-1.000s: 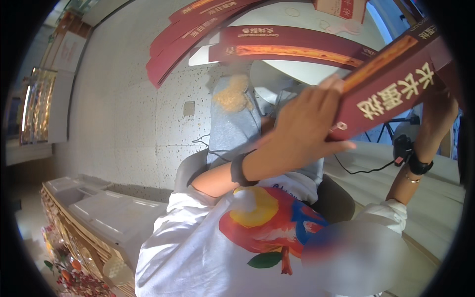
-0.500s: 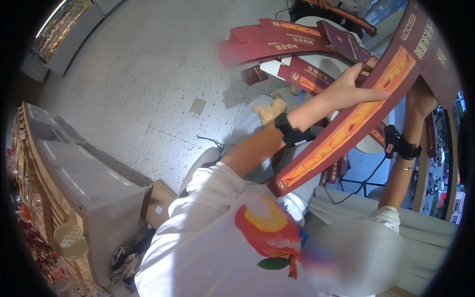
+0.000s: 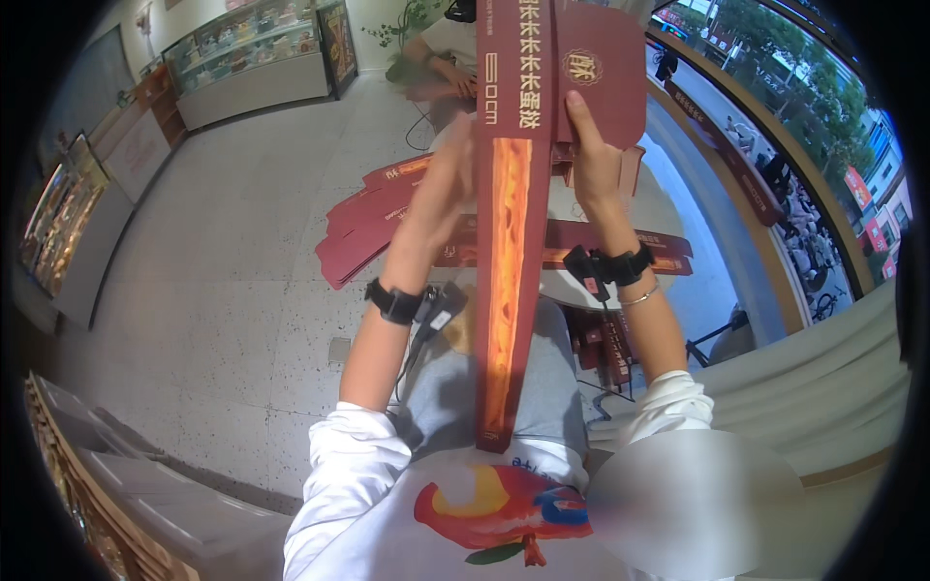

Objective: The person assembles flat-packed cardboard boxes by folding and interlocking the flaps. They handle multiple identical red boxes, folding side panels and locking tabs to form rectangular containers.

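A long dark red cardboard box [image 3: 511,242] with an orange pastry strip printed down it stands lengthwise before me, its lower end over my lap. My right hand [image 3: 598,165] grips the wide flap [image 3: 601,68] at its top right, thumb on the front, other fingers hidden behind. Against the box's left edge is my left hand [image 3: 453,169], smeared by motion, its fingers not readable. Behind, flat dark red cartons [image 3: 363,228] overhang the left side of a round white table [image 3: 668,205]. Another long red box [image 3: 620,240] lies across the table.
Across the table another person's arm [image 3: 448,73] shows. Glass display cabinets [image 3: 247,58] stand at the far left. A window [image 3: 775,145] runs along the right, a pale curtain [image 3: 775,387] below it. More red boxes [image 3: 610,349] sit under the table.
My view has turned toward the table and window. The box has swung from a slant to nearly straight ahead of me. My left thumb no longer lies across its front; my right thumb now shows on the flap.
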Available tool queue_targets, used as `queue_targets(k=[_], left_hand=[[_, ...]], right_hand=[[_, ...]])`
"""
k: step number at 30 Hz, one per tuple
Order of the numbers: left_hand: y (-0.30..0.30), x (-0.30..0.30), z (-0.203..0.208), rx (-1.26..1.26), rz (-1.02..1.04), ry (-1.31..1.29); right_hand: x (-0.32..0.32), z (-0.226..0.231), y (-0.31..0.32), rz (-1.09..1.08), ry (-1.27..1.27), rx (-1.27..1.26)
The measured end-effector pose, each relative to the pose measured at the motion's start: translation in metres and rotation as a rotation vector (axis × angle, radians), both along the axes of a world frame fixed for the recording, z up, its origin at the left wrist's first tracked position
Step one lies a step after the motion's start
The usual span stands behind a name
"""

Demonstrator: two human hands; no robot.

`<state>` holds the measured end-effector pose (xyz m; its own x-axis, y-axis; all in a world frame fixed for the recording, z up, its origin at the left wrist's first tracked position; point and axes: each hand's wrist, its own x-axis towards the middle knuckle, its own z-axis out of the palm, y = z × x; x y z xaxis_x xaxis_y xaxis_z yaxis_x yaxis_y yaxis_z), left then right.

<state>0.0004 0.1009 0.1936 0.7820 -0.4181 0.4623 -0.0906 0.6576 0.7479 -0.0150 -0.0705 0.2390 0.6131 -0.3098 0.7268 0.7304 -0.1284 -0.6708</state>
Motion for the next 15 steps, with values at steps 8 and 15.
queue_targets(k=[8,15], left_hand=[[-0.029,0.050,0.072,0.104,0.154,-0.033],[-0.017,0.074,0.074,0.011,0.065,-0.017]], right_hand=[[-0.008,-0.029,0.005,0.048,0.027,0.047],[-0.081,-0.126,0.027,0.380,0.341,-0.005]])
